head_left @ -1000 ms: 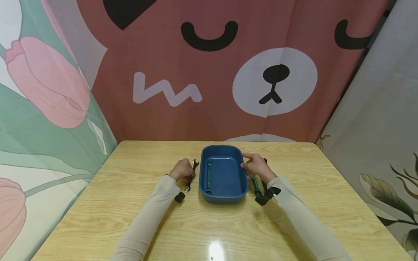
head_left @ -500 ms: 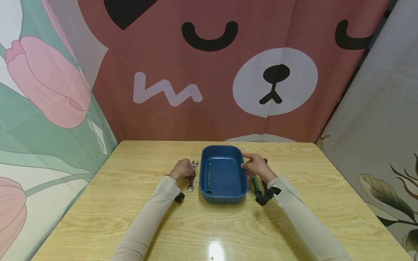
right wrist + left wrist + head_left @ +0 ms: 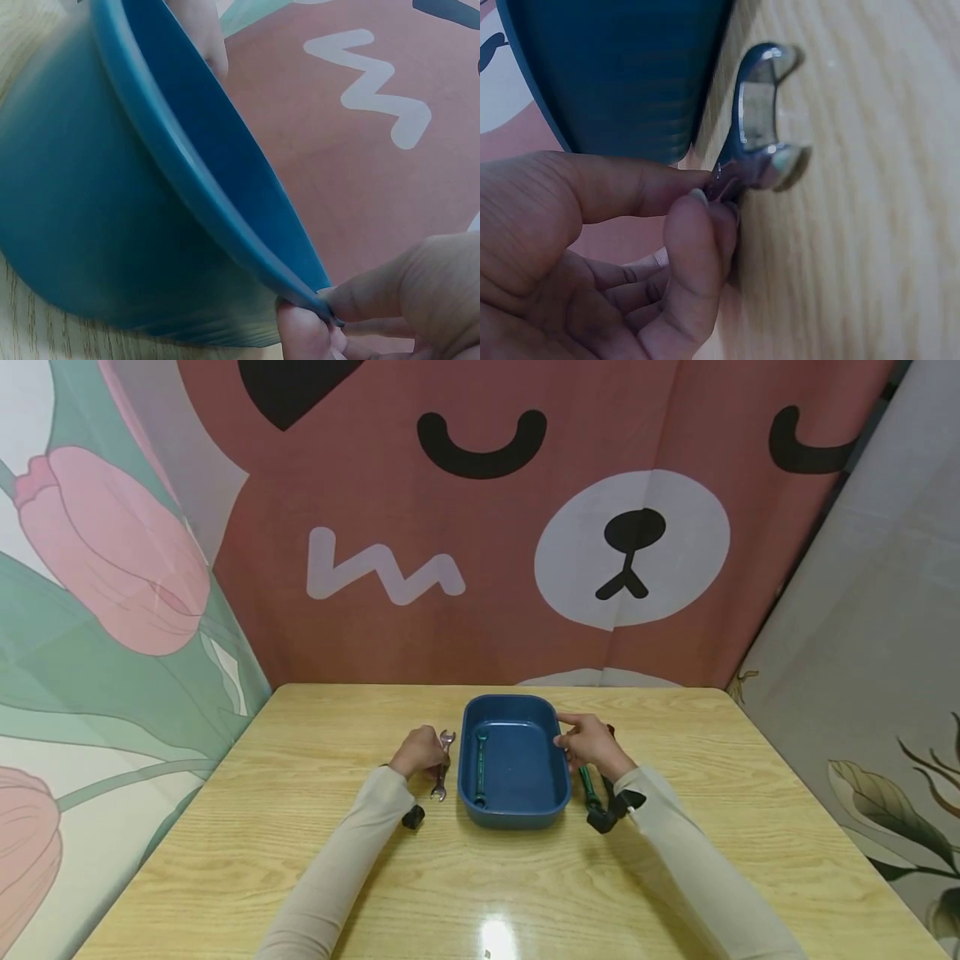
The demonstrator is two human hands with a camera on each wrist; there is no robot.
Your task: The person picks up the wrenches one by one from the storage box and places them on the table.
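My left hand (image 3: 420, 750) pinches a shiny open-end wrench (image 3: 440, 783) near its middle, just left of a blue plastic bin (image 3: 515, 820). In the left wrist view, thumb and index finger hold the shaft close below the forked end (image 3: 740, 166), against the wood-grain table. On the other side, my right hand (image 3: 592, 745) pinches the rim of the bin, thumb and fingers either side of the lip (image 3: 247, 251) in the right wrist view. A green wrench (image 3: 480, 768) lies lengthwise along the left inside of the bin.
Another green wrench (image 3: 589, 787) lies on the table right of the bin, partly hidden by the right hand and its wrist camera (image 3: 602, 818). The table (image 3: 420, 893) backs onto a printed bear curtain (image 3: 480, 635).
The wrench in my left hand has turned slightly, and its lower end now points more straight toward the near side. My right hand and the bin have stayed put.
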